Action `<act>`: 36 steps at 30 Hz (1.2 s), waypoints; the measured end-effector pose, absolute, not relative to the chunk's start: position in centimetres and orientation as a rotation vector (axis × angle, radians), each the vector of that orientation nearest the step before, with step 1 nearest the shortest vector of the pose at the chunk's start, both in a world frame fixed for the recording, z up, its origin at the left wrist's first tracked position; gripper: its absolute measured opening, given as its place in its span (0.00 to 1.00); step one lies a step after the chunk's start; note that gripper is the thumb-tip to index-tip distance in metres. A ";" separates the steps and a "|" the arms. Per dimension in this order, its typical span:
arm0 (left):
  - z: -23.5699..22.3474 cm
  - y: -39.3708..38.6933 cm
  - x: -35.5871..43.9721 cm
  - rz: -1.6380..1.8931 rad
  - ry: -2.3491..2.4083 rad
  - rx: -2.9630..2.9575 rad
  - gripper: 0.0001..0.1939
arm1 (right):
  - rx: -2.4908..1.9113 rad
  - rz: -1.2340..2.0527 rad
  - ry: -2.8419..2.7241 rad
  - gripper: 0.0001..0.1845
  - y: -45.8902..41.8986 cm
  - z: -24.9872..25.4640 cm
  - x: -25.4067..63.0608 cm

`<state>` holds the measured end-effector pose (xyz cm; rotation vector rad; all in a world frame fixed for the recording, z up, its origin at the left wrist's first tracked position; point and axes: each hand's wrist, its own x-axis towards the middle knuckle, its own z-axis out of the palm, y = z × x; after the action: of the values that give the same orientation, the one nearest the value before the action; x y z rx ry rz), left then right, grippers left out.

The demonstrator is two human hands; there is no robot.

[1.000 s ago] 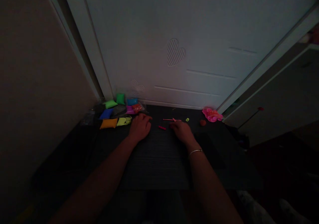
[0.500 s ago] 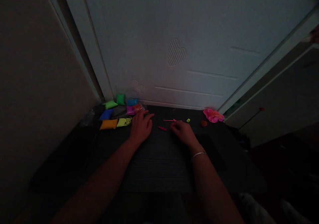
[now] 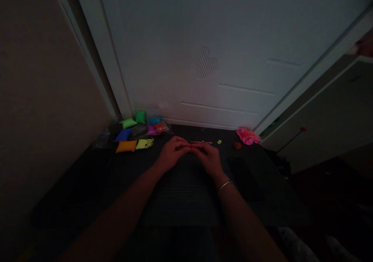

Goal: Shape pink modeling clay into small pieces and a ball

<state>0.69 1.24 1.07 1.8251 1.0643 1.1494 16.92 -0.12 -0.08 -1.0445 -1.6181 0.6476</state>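
Note:
My left hand (image 3: 174,152) and my right hand (image 3: 210,158) meet over the middle of the dark table, fingertips almost touching. Both are closed in a pinch on a small red piece of clay (image 3: 190,146), mostly hidden by the fingers. Just behind my fingertips lies a thin pink stick-like tool (image 3: 207,142). To its right are a small yellow-green lump (image 3: 219,142) and a reddish-brown ball (image 3: 237,145). A bracelet circles my right wrist.
Several coloured clay packets, among them an orange one (image 3: 126,146) and a green one (image 3: 140,117), lie at the back left. A pink flower-shaped thing (image 3: 248,136) sits at the back right. A dark flat slab (image 3: 246,178) lies right of my wrist. A white panel (image 3: 175,60) rises behind the table.
My left hand has moved right from beside the packets, and my right hand has shifted slightly left, off the pink tool. The red clay piece, loose on the table before, is now between my fingers.

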 end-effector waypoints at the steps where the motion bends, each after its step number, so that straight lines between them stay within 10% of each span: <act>1: 1.0 1.4 0.7 1.152 1.057 1.776 0.07 | -1.033 0.679 -1.632 0.06 -0.1 -0.1 16.9; 36: 0.6 0.3 0.9 0.794 0.463 0.761 0.14 | -0.873 0.360 -1.973 0.16 -1.1 1.0 16.8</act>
<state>0.94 0.33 0.63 0.7608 0.4633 0.7937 16.80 -1.08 1.00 -0.8727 -1.9730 0.3596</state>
